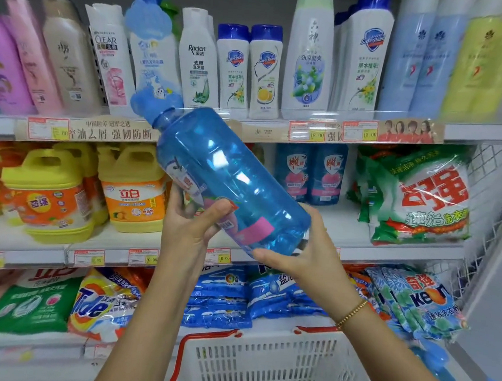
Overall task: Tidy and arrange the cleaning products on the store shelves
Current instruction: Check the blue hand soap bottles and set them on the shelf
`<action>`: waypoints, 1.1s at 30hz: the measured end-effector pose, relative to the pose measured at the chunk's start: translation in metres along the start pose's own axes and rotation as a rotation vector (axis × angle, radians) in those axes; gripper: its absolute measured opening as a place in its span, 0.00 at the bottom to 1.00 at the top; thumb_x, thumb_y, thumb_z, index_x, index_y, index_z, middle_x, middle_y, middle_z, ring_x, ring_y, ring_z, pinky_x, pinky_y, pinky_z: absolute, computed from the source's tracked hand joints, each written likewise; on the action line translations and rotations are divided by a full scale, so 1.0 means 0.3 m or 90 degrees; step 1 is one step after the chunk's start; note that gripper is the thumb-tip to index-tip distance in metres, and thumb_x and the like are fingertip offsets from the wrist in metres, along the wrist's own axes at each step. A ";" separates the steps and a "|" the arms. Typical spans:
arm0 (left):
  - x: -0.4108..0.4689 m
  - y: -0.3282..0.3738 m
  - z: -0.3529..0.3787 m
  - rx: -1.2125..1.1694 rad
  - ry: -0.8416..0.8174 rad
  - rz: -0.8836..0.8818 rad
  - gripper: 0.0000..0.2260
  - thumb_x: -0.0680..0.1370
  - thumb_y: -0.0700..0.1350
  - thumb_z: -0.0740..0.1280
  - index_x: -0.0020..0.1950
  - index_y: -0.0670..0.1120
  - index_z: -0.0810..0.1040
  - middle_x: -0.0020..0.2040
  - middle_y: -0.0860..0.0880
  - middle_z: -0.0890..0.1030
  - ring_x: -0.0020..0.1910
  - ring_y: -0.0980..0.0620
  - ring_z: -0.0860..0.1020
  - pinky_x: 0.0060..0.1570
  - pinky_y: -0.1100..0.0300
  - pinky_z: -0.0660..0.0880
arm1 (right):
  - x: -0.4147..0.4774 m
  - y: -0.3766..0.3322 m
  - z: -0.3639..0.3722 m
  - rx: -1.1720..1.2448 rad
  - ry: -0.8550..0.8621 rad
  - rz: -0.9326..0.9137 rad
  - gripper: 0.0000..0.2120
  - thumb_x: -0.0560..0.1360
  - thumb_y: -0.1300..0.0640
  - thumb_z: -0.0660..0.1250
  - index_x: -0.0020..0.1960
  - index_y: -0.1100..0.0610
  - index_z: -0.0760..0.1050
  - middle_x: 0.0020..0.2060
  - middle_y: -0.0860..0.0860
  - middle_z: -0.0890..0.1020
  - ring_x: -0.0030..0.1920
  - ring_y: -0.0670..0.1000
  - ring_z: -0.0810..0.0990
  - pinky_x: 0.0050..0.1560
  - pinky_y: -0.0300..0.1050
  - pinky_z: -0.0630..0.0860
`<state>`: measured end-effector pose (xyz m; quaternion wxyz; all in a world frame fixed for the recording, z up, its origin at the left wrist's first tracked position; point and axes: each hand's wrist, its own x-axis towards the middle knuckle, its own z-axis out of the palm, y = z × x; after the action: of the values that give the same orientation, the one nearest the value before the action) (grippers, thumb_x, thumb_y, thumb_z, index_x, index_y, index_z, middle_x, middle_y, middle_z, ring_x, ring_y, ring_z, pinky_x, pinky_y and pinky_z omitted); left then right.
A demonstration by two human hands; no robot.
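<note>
A big clear blue bottle [230,173] with a blue cap and a pink label is tilted, cap up-left, in front of the middle shelf. My left hand [193,219] grips its side from the left. My right hand [295,254] cups its base from below right. The bottle hangs over a gap on the middle shelf [331,223] between yellow detergent jugs [133,187] and two dark blue bottles [311,174].
The top shelf [189,119] holds several shampoo and body-wash bottles. Green-and-white washing powder bags [417,197] lie at the right of the middle shelf. Powder bags fill the bottom shelf. A white basket with red handles [259,368] sits below my arms.
</note>
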<state>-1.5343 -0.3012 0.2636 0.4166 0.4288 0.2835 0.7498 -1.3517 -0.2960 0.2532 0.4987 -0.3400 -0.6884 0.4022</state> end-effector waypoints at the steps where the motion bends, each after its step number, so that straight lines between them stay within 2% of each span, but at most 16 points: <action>1: 0.000 -0.001 -0.001 0.003 -0.010 0.002 0.53 0.53 0.54 0.84 0.74 0.49 0.65 0.63 0.47 0.79 0.61 0.46 0.79 0.51 0.49 0.80 | 0.000 0.005 -0.007 -0.058 0.021 -0.034 0.37 0.58 0.47 0.81 0.59 0.37 0.62 0.57 0.38 0.74 0.54 0.40 0.78 0.49 0.34 0.77; 4: 0.003 0.003 -0.005 0.006 -0.056 -0.018 0.48 0.55 0.57 0.82 0.72 0.52 0.68 0.63 0.51 0.79 0.63 0.47 0.77 0.52 0.52 0.79 | -0.010 0.026 -0.012 -0.145 0.046 -0.069 0.35 0.59 0.46 0.80 0.57 0.37 0.62 0.54 0.34 0.75 0.54 0.38 0.78 0.50 0.33 0.76; 7: 0.018 0.022 -0.014 0.015 -0.096 -0.045 0.38 0.56 0.60 0.81 0.62 0.50 0.77 0.60 0.51 0.81 0.59 0.50 0.79 0.49 0.55 0.79 | -0.024 0.038 -0.012 -0.063 0.010 -0.050 0.33 0.60 0.51 0.81 0.58 0.43 0.65 0.51 0.33 0.78 0.51 0.38 0.80 0.47 0.33 0.77; 9: 0.021 0.032 -0.021 -0.001 -0.113 -0.073 0.36 0.52 0.60 0.82 0.56 0.48 0.79 0.52 0.50 0.84 0.51 0.52 0.82 0.45 0.56 0.80 | -0.027 0.039 -0.020 0.021 -0.052 -0.011 0.32 0.61 0.52 0.79 0.60 0.49 0.67 0.52 0.39 0.80 0.51 0.42 0.81 0.47 0.37 0.78; 11: 0.018 0.040 -0.032 -0.015 -0.113 -0.108 0.40 0.46 0.59 0.83 0.54 0.47 0.78 0.45 0.50 0.85 0.44 0.53 0.84 0.41 0.57 0.81 | -0.027 0.040 -0.033 0.092 -0.116 0.035 0.31 0.61 0.51 0.78 0.61 0.52 0.69 0.53 0.47 0.82 0.53 0.49 0.82 0.51 0.45 0.80; 14: 0.011 0.055 -0.048 0.006 -0.113 -0.124 0.45 0.46 0.59 0.84 0.58 0.46 0.76 0.47 0.50 0.85 0.45 0.52 0.84 0.42 0.57 0.81 | -0.037 0.034 -0.049 0.102 -0.171 0.086 0.33 0.60 0.46 0.75 0.62 0.53 0.71 0.56 0.54 0.81 0.54 0.54 0.82 0.54 0.55 0.79; 15: 0.010 0.063 -0.051 0.013 -0.118 -0.126 0.44 0.47 0.58 0.84 0.59 0.46 0.76 0.49 0.50 0.85 0.47 0.52 0.84 0.43 0.56 0.81 | -0.042 0.033 -0.049 0.109 -0.185 0.108 0.33 0.60 0.45 0.74 0.63 0.53 0.71 0.55 0.54 0.82 0.53 0.55 0.83 0.52 0.55 0.80; 18: 0.002 0.086 -0.048 0.034 -0.124 -0.142 0.40 0.51 0.58 0.83 0.60 0.47 0.77 0.53 0.49 0.84 0.50 0.50 0.83 0.44 0.54 0.81 | -0.065 0.026 -0.048 0.156 -0.233 0.170 0.33 0.62 0.43 0.70 0.63 0.54 0.71 0.52 0.55 0.83 0.43 0.59 0.83 0.41 0.45 0.81; 23: -0.023 0.090 -0.019 0.051 -0.128 -0.171 0.30 0.52 0.59 0.82 0.51 0.51 0.85 0.52 0.50 0.85 0.50 0.51 0.83 0.42 0.55 0.81 | -0.097 -0.009 -0.076 0.175 -0.241 0.208 0.30 0.62 0.39 0.68 0.57 0.56 0.74 0.43 0.55 0.83 0.28 0.53 0.79 0.30 0.40 0.77; 26: -0.036 0.100 0.023 0.042 -0.104 -0.204 0.42 0.52 0.58 0.82 0.64 0.48 0.78 0.57 0.48 0.83 0.54 0.49 0.83 0.42 0.54 0.81 | -0.124 -0.057 -0.111 0.150 -0.240 0.213 0.21 0.67 0.38 0.66 0.53 0.51 0.75 0.41 0.53 0.84 0.24 0.50 0.76 0.26 0.37 0.75; 28: -0.044 0.102 0.060 0.021 -0.080 -0.220 0.45 0.55 0.56 0.81 0.70 0.47 0.73 0.60 0.46 0.81 0.55 0.47 0.82 0.43 0.52 0.81 | -0.139 -0.094 -0.144 0.111 -0.236 0.205 0.22 0.69 0.35 0.64 0.54 0.50 0.76 0.44 0.53 0.85 0.24 0.50 0.74 0.26 0.37 0.74; 30: -0.050 0.101 0.105 -0.001 -0.056 -0.230 0.35 0.63 0.54 0.76 0.69 0.46 0.74 0.58 0.46 0.82 0.53 0.47 0.83 0.41 0.52 0.81 | -0.150 -0.133 -0.179 0.068 -0.206 0.195 0.26 0.70 0.32 0.60 0.53 0.53 0.78 0.41 0.54 0.84 0.25 0.50 0.73 0.29 0.38 0.72; 33: -0.052 0.099 0.186 -0.015 -0.052 -0.263 0.16 0.74 0.54 0.67 0.57 0.45 0.80 0.47 0.48 0.85 0.45 0.49 0.84 0.41 0.51 0.82 | -0.152 -0.171 -0.232 0.022 -0.122 0.167 0.29 0.72 0.30 0.55 0.44 0.54 0.79 0.33 0.56 0.79 0.27 0.51 0.72 0.31 0.42 0.70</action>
<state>-1.4923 -0.3258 0.3068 0.5775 0.3865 0.3394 0.6339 -1.2759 -0.3436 0.2927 0.3795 -0.3787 -0.6755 0.5063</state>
